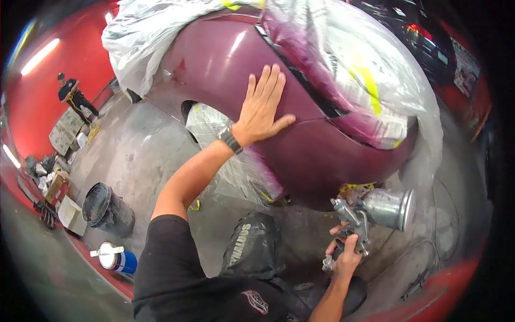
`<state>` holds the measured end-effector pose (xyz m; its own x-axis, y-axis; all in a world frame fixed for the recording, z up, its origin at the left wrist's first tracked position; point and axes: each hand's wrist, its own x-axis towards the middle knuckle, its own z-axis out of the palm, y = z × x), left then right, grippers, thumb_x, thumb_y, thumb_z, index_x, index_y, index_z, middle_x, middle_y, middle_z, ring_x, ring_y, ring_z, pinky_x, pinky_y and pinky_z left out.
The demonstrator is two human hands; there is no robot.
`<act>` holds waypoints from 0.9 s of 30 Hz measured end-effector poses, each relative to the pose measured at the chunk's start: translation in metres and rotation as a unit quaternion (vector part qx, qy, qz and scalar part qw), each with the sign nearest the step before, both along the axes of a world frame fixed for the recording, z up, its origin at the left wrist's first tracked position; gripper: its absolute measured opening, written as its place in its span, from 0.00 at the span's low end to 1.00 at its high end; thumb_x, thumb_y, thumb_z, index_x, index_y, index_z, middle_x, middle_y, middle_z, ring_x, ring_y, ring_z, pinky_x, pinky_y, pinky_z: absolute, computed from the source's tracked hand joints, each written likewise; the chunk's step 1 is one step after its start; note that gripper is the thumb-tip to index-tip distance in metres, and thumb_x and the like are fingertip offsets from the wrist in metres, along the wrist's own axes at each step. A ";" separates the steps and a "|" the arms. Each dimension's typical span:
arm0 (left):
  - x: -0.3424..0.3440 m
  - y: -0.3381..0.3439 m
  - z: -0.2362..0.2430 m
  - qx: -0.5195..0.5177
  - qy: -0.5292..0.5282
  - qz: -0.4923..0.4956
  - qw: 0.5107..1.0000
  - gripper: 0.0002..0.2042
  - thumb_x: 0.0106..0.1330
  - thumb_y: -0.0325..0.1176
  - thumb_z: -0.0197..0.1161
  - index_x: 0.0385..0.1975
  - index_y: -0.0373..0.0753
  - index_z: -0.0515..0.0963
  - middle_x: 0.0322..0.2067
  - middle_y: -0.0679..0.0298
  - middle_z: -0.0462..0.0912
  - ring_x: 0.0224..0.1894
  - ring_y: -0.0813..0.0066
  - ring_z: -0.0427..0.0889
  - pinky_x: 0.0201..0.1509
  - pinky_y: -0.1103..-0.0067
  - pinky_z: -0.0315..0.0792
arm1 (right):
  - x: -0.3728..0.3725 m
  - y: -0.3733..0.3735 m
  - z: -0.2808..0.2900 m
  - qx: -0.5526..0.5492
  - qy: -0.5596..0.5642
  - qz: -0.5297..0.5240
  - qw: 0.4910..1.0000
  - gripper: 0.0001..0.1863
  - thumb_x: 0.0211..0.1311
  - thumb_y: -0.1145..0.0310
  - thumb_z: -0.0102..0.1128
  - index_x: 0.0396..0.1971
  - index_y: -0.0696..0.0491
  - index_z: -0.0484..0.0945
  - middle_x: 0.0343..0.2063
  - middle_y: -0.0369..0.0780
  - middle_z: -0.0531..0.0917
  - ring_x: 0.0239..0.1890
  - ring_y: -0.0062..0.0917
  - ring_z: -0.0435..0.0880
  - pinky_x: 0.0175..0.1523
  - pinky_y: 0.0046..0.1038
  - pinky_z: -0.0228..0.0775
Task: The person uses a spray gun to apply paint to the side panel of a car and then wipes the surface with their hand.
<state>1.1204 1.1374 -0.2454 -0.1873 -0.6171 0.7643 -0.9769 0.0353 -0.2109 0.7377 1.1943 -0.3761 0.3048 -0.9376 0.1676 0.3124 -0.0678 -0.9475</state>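
Observation:
My left hand (261,107), with a dark band at the wrist, lies with fingers spread on or just over the glossy purple car panel (204,56). A black slot runs along the panel's upper edge, bordered by plastic masking sheet (343,48) with yellow tape and purple overspray. In my right hand (346,255), low at the right, is a metal spray gun (348,220) with a silver cup (389,209) on it, held away from the panel. More masking (220,172) fills the wheel opening below the panel.
A co-worker in dark clothes (75,94) stands by the red wall at the left. A dark bucket (112,220), a blue can (124,262) and boxes (70,212) are at the lower left. A hose (407,244) lies at the right. A dark car (424,37) is behind.

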 end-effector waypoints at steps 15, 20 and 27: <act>0.182 0.010 -0.044 -0.369 0.487 0.114 0.783 0.43 0.74 0.55 0.48 0.72 0.22 0.41 0.74 0.35 0.37 0.77 0.42 0.34 0.77 0.52 0.30 | 0.016 0.001 -0.002 -0.029 0.015 0.021 0.999 0.35 0.69 0.39 0.52 0.51 0.62 0.72 0.34 0.47 0.82 0.14 0.24 0.73 0.17 0.22 0.64; 0.002 -0.013 -0.080 -0.249 0.362 0.118 0.891 0.45 0.72 0.52 0.52 0.73 0.23 0.38 0.74 0.33 0.32 0.77 0.38 0.29 0.75 0.47 0.28 | 0.016 0.000 -0.003 -0.021 0.021 -0.007 1.000 0.35 0.70 0.40 0.52 0.51 0.62 0.72 0.33 0.47 0.81 0.13 0.23 0.73 0.17 0.22 0.64; 0.040 -0.004 0.004 -0.180 0.224 0.112 0.951 0.48 0.67 0.55 0.56 0.73 0.25 0.41 0.74 0.34 0.36 0.77 0.38 0.33 0.74 0.43 0.30 | 0.016 0.006 -0.004 -0.047 0.036 0.014 0.998 0.34 0.71 0.41 0.51 0.52 0.62 0.71 0.34 0.47 0.80 0.14 0.23 0.72 0.16 0.21 0.63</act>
<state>1.1602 1.1333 -0.2412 0.3115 -0.2868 0.9059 -0.9463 -0.1801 0.2683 0.7535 1.2004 -0.3806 0.3450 -0.9099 0.2303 0.2468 -0.1488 -0.9576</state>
